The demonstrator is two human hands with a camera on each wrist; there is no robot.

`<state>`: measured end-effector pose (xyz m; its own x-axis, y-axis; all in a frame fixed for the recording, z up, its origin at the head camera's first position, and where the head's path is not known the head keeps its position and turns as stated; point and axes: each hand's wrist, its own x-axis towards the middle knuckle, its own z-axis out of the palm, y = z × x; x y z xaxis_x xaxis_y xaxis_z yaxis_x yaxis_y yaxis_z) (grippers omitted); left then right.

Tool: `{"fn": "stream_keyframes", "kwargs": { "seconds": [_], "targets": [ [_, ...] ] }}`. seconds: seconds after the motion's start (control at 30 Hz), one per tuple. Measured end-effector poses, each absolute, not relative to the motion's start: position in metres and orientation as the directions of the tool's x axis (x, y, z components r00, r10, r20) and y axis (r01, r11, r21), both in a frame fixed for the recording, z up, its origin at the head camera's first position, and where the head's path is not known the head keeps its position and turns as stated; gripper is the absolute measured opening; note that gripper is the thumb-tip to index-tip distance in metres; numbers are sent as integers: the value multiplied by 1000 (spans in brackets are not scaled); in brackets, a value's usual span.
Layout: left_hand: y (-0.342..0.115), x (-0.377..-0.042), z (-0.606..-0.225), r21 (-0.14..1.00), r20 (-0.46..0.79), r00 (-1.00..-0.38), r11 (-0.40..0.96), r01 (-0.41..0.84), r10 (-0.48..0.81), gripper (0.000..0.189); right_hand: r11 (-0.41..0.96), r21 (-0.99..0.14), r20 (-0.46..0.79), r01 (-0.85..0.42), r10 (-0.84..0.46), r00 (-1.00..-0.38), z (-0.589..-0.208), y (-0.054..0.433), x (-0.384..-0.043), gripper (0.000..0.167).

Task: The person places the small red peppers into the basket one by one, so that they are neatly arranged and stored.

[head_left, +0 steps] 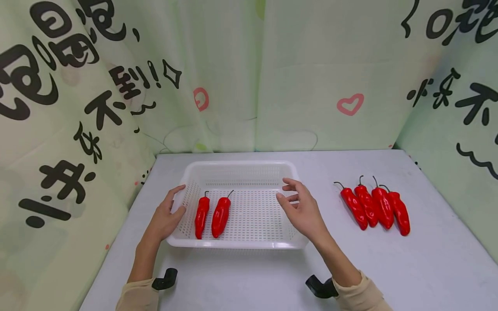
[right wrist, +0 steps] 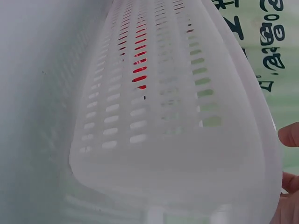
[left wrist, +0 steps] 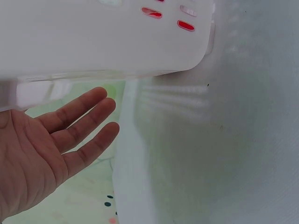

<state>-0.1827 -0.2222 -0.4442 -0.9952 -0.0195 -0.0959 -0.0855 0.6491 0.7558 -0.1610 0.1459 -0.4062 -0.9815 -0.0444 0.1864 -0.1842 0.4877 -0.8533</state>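
Observation:
A white plastic basket (head_left: pixel 237 244) with slotted walls stands on the table, and two red chili peppers lie in its left half, a slimmer one (head_left: pixel 201 218) and a fuller one (head_left: pixel 221 217). My left hand (head_left: pixel 164 219) is at the basket's left end, thumb and fingers spread beside the rim. In the left wrist view its fingers (left wrist: pixel 86 128) are straight and hold nothing. Over the basket's right end is my right hand (head_left: pixel 302 212), fingers loosely bent with nothing between them. Only parts of its fingers (right wrist: pixel 290 134) show beside the rim in the right wrist view.
Several more red chili peppers (head_left: pixel 383 208) lie side by side on the white table (head_left: pixel 432 255), right of the basket. A pale green printed curtain (head_left: pixel 295 86) encloses the table at the back and sides. Black mounts (head_left: pixel 165 279) sit at both wrists.

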Motion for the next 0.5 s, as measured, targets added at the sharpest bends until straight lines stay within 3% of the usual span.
{"fn": "stream_keyframes", "kwargs": {
  "seconds": [0.5],
  "targets": [
    [-222, -184, -444, 757, -106, -994, 647, -96, -23, 64, 526, -844, 161, -103, 66, -985, -408, 174, -158, 50]
  ]
}}
